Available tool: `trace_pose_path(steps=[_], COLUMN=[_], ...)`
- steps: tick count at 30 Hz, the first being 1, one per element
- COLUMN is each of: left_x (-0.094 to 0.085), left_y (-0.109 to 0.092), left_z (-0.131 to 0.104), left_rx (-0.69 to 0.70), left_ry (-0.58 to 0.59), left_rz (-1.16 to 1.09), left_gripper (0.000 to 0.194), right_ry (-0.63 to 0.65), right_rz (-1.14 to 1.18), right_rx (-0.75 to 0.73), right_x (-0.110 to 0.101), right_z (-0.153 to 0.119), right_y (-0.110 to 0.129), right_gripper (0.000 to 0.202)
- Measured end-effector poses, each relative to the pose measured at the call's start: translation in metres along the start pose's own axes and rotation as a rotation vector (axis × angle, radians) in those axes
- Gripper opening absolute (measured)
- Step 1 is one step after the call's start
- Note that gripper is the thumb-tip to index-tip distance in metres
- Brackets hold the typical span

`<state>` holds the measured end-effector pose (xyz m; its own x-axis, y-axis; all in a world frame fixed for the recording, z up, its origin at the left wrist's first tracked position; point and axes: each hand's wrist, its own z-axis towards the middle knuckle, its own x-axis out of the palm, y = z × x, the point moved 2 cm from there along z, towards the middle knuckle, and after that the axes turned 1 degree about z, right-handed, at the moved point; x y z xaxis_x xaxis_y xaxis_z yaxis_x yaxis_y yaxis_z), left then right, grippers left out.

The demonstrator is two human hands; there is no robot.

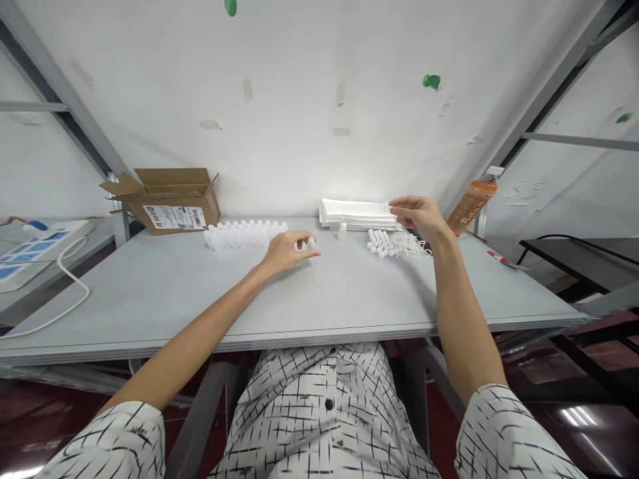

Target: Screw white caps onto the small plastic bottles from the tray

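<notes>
My left hand (287, 253) is over the middle of the table, thumb and fingers closed around a small white bottle (311, 243). To its left, similar small white bottles (244, 235) stand packed in rows. One white bottle (342, 231) stands by itself to the right of that hand. My right hand (422, 217) is raised in front of a stack of white sheets (352, 211), its fingertips pinching a tiny white piece (386, 207) too small to make out. Below it lies a cluster of small white caps (380, 243) with a tangle of white strings (412, 245).
An open cardboard box (177, 206) stands at the back left. An orange drink bottle (473, 201) leans at the back right. A power strip (42, 249) with a white cable lies on the left. The white wall rises behind the table (319, 299).
</notes>
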<state>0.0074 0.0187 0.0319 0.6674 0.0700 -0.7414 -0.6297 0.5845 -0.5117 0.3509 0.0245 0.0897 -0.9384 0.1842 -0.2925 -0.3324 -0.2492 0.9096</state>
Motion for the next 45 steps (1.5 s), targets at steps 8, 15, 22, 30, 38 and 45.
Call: trace_pose_path(steps=[8,15,22,30,38,45], left_x=[0.014,0.015,0.018,0.018,0.023,0.02], left_y=[-0.006,-0.006,-0.008,-0.005,-0.002,-0.006], left_z=[-0.003,-0.005,-0.007,-0.006,-0.006,-0.005], left_rx=[0.121,0.13,0.145,0.151,0.16,0.137], left_ry=[0.119,0.144,0.195,0.266,0.278,0.279], left_rz=[-0.161,-0.096,0.009,-0.022,0.02,0.033], left_gripper=[0.045,0.04,0.041,0.044,0.046,0.046], right_ry=[0.457,0.583,0.657,0.685,0.715,0.675], right_rz=[0.032,-0.019,-0.07,-0.123,-0.133,-0.136], right_rx=[-0.092,-0.102,-0.093,-0.08,-0.081,-0.108], right_x=[0.094,0.111,0.119,0.116,0.123,0.126], right_z=[-0.027,-0.038,-0.038,-0.038,-0.038,-0.037], right_y=[0.036,0.036,0.033,0.033,0.025,0.018], right_gripper=[0.029,0.021,0.021,0.021,0.02,0.016])
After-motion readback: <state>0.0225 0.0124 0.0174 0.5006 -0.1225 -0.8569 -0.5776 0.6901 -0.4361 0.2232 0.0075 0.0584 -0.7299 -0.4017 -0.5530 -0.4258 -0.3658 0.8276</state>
